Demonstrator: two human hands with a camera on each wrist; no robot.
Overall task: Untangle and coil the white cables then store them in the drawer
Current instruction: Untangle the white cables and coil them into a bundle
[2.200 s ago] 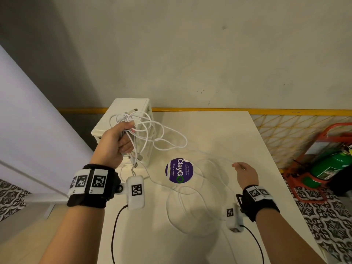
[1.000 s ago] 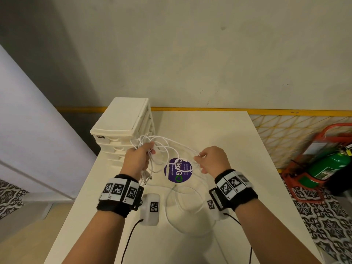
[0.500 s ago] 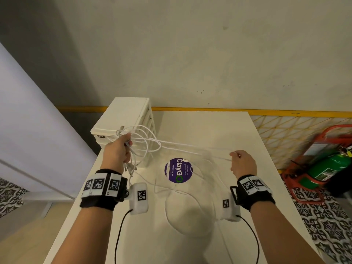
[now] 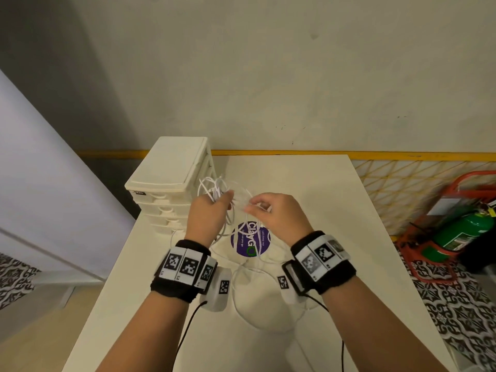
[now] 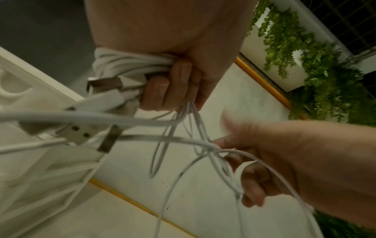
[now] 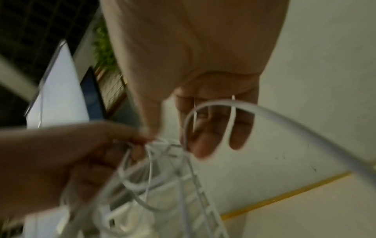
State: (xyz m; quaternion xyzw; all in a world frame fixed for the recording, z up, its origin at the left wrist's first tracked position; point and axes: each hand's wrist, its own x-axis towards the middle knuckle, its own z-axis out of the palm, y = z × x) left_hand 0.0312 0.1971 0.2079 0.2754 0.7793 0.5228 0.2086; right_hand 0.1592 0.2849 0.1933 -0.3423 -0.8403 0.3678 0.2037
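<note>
My left hand grips a bundle of white cables above the table, beside the white drawer unit. In the left wrist view the fingers curl round the coiled bundle, with USB plugs sticking out. My right hand is close to the left and pinches loose white strands. Loops of cable hang down and lie on the table below both hands. In the right wrist view a cable arc crosses the right hand's fingers.
The white table carries a round purple sticker under the hanging cables. The drawer unit stands at the table's back left, drawers closed. A green fire extinguisher in a red stand is on the floor to the right. A wall rises behind.
My right hand has come back left from its stretched-out position to meet the left hand. The left hand has shifted right, toward the table's middle, still holding the bundle.
</note>
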